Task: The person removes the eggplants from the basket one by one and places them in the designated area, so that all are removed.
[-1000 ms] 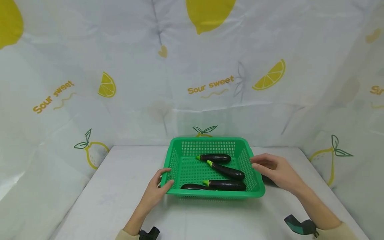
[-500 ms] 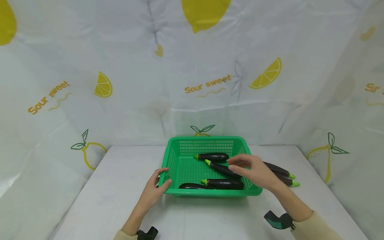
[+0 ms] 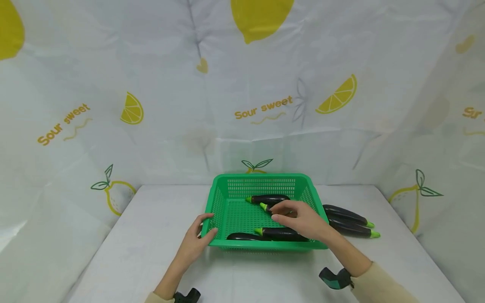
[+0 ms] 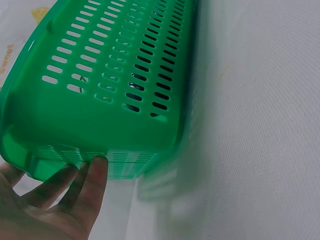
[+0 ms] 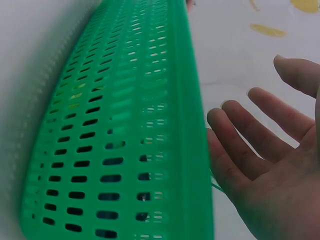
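A green plastic basket with slotted walls holds several dark eggplants. One eggplant lies near the far wall, and another eggplant lies near the front wall, beside a partly hidden eggplant. My left hand holds the basket's left rim; in the left wrist view its fingers touch the outer wall. Over the basket's right half is my right hand, fingers spread and slightly bent, holding nothing. It covers most of the middle eggplant, whose green stem shows.
Two eggplants lie on the white table against the basket's right side: an upper eggplant and a lower eggplant. A white sheet with lemon prints hangs behind the table.
My right hand has moved left from beside the basket's right rim to over the eggplants inside, uncovering the eggplants on the table. The left hand stays at the left rim.
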Demonstrator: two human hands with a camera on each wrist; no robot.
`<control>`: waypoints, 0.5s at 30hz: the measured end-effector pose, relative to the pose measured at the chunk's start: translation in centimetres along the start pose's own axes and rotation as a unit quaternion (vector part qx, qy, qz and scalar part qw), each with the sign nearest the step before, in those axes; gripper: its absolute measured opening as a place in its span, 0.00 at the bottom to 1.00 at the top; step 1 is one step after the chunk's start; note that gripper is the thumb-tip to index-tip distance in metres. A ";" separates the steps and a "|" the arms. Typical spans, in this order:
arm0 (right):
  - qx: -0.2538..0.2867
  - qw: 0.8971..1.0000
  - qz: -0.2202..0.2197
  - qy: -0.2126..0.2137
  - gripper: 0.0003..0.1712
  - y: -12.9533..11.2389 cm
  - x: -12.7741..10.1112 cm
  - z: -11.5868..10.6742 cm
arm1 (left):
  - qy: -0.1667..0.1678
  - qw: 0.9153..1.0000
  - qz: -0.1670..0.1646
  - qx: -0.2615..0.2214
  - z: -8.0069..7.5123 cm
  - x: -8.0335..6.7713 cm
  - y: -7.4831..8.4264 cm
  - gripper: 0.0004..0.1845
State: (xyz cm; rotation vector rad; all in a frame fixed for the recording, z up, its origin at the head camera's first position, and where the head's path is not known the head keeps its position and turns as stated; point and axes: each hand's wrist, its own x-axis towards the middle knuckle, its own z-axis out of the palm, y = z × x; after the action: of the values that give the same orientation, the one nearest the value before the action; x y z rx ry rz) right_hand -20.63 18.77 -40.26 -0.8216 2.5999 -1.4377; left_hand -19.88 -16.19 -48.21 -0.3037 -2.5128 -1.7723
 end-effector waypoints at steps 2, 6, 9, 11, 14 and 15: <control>0.005 1.000 0.003 -0.010 0.16 0.2 0.3 0.3 | -0.001 1.000 0.003 0.001 0.0 0.0 0.0 0.28; 0.004 0.999 0.015 -0.035 0.17 0.5 0.9 1.1 | 0.002 1.000 0.006 0.003 0.0 0.0 0.0 0.28; -0.002 0.998 0.028 -0.050 0.18 0.7 1.4 1.6 | 0.002 1.000 0.005 0.004 0.0 0.0 0.1 0.28; -0.007 0.998 0.034 -0.056 0.18 0.8 1.6 1.9 | 0.002 1.000 0.004 0.005 -0.1 0.0 0.0 0.28; -0.012 0.997 0.038 -0.069 0.18 1.0 1.9 2.2 | 0.001 1.000 0.002 0.005 0.0 0.0 0.0 0.28; -0.014 0.997 0.038 -0.072 0.18 1.1 2.0 2.3 | 0.002 1.000 0.001 0.005 0.0 0.0 -0.1 0.28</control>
State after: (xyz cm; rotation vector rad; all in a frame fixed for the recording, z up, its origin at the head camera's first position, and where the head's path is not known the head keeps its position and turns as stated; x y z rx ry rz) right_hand -22.12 16.46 -42.03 -0.7901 2.5198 -1.2751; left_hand -19.91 -16.22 -48.27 -0.3024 -2.5176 -1.7571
